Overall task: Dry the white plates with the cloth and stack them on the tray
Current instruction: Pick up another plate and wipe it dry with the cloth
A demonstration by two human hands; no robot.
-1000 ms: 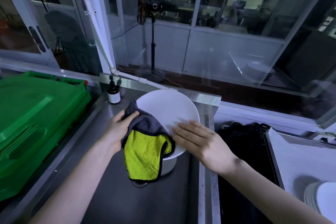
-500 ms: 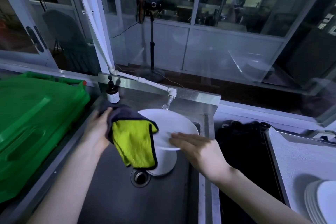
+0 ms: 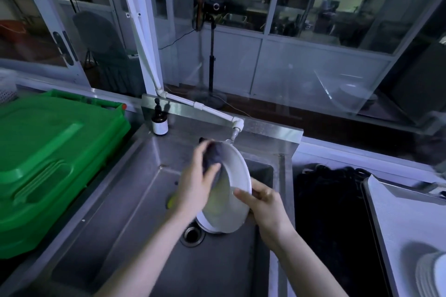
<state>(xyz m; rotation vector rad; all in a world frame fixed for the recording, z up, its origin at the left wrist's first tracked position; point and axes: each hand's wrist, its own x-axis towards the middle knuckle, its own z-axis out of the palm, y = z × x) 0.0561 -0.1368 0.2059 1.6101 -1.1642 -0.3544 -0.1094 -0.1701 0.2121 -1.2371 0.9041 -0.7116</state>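
Note:
I hold a white plate [image 3: 237,177] tilted on edge over the steel sink [image 3: 135,219]. My right hand [image 3: 261,202] grips its lower right rim. My left hand [image 3: 198,181] presses the grey and yellow cloth [image 3: 213,155] against the plate's face; the cloth is blurred and mostly hidden by my fingers. More white plates [image 3: 210,225] sit under it in the sink near the drain [image 3: 191,235]. A stack of white plates [image 3: 432,275] rests on the tray [image 3: 400,219] at the far right.
A green plastic crate [image 3: 48,159] fills the counter on the left. A dark pump bottle [image 3: 159,122] stands at the sink's back edge, beside a white pipe tap [image 3: 235,128]. A black bundle [image 3: 333,200] lies between sink and tray.
The plate has swung from lying flat to standing on edge. My left hand moved the cloth from the plate's left side onto its face. My right hand shifted to grip the rim.

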